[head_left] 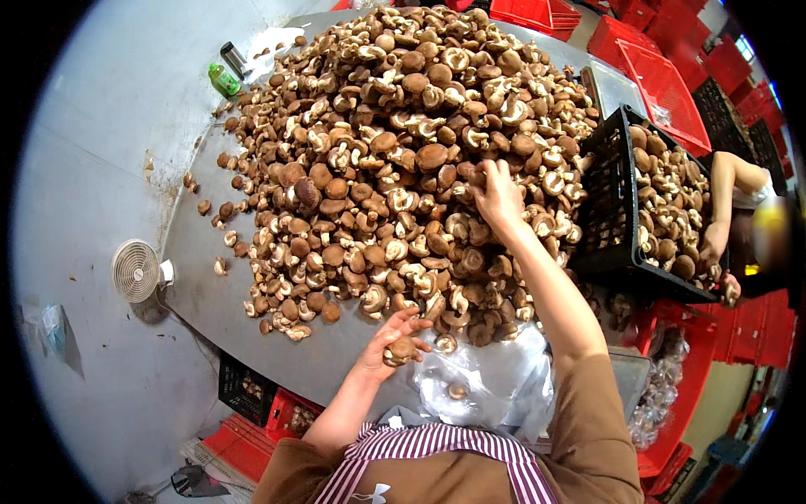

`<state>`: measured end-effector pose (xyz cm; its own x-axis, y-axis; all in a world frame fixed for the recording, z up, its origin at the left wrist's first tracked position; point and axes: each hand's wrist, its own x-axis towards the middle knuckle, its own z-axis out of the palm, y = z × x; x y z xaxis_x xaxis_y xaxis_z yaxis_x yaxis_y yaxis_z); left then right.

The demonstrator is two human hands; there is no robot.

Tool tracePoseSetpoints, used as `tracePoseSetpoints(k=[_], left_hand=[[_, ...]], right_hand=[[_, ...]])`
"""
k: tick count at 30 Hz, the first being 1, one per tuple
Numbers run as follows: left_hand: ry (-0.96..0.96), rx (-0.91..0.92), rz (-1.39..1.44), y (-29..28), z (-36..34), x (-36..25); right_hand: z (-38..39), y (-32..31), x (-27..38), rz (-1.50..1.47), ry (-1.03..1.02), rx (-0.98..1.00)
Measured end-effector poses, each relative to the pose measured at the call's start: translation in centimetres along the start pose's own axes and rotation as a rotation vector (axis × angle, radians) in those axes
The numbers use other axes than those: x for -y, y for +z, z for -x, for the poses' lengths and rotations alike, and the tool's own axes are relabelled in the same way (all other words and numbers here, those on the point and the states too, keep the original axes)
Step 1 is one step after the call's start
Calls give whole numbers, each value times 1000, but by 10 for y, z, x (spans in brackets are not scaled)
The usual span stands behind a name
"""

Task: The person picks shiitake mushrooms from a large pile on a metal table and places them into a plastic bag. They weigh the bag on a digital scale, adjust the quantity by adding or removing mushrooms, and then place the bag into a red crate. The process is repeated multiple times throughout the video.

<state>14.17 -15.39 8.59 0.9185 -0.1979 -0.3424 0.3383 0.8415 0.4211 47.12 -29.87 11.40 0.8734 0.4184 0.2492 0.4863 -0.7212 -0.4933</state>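
Single mushroom (400,353) held at the near edge of the mushroom pile (378,139).
The mushroom is held in the left hand (388,344), fingers loosely curled and partly open. The right hand (498,202) is placed on the pile's right part, fingers bent down; whether anything is gripped cannot be told. Clear plastic (495,378) is seen at the pile's near edge, a mushroom-filled black crate (617,270) to its right, a white fan (136,270) to its left.

The mushrooms (432,156) look matt, the table (206,273) smooth dull metal, the bag (504,378) glossy thin plastic.
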Motion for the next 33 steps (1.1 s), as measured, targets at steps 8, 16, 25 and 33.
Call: tracePoseSetpoints(k=[8,16,25,33], left_hand=[[5,46,210,29,-13,4],[-9,5,236,0,13,18],[23,-174,345,-64,42,44],[-57,-193,282,-52,30,48]], right_hand=[[107,-66,84,-403,-176,461],[41,11,55,22,-225,49],[130,0,57,164,-374,268],[94,36,111,168,-459,173]])
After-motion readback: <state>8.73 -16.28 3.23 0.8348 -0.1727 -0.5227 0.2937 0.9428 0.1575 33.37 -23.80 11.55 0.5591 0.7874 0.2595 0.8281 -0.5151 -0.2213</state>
